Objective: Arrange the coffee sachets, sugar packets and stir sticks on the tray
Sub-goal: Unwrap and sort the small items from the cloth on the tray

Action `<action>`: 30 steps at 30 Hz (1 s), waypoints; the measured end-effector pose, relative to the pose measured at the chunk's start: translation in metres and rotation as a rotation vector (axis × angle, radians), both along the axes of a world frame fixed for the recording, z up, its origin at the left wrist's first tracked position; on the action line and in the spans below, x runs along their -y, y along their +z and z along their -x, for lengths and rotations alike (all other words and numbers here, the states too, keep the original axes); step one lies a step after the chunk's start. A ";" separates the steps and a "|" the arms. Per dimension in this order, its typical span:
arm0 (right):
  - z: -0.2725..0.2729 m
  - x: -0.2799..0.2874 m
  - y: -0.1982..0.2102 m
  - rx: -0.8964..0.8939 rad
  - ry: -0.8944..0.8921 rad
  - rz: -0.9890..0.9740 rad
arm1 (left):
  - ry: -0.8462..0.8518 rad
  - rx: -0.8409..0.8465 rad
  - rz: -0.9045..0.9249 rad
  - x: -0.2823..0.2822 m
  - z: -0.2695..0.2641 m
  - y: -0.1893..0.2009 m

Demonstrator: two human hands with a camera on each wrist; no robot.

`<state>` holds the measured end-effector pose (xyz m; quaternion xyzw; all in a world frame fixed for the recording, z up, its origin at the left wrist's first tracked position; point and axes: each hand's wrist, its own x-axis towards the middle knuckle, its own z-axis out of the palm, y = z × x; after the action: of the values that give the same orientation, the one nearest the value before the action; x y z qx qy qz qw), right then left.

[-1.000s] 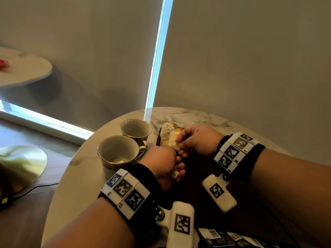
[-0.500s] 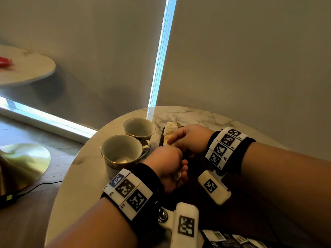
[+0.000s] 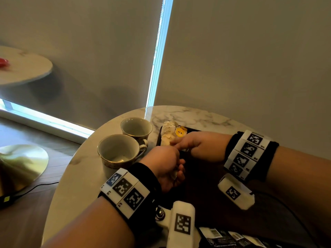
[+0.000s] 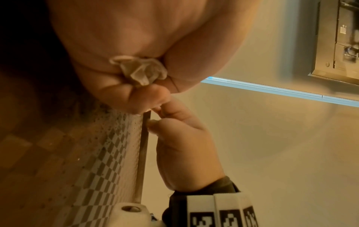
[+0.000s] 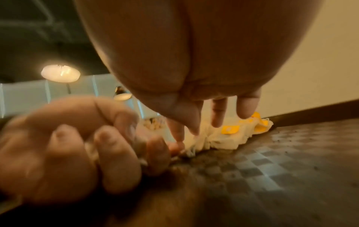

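Sugar packets (image 3: 168, 133), pale and crumpled with yellow labels, are lying bunched at the far corner of the dark tray (image 3: 202, 178) on the marble table (image 3: 82, 178). The left hand (image 3: 165, 167) is curling its grip round a small wad of them. The right hand (image 3: 196, 146) is reaching its fingertips (image 5: 179, 139) to that wad, but whether its grip is pinching a packet I cannot tell.

To do this well, I judge the right hand should be drawing packets out one at a time and laying them flat beside the pile.

Only the left wrist view is showing the crushed paper (image 4: 140, 71) inside the fist, while the head view is showing two empty cups (image 3: 125, 145) beside the tray.
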<state>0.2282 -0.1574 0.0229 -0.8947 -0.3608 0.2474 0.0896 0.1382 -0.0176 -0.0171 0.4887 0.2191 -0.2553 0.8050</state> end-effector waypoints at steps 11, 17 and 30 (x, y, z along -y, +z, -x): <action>-0.004 -0.013 -0.007 0.190 0.161 0.223 | -0.007 0.003 0.017 0.000 -0.002 0.000; 0.012 0.008 0.007 0.154 -0.249 -0.241 | 0.147 0.088 0.182 0.006 0.002 0.006; 0.042 0.023 0.013 -0.191 -0.337 -0.576 | 0.210 0.259 0.600 0.009 0.004 0.007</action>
<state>0.1863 -0.1802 0.0358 -0.8526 -0.2529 0.1996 0.4114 0.1345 -0.0266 -0.0102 0.2334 0.0795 -0.1600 0.9558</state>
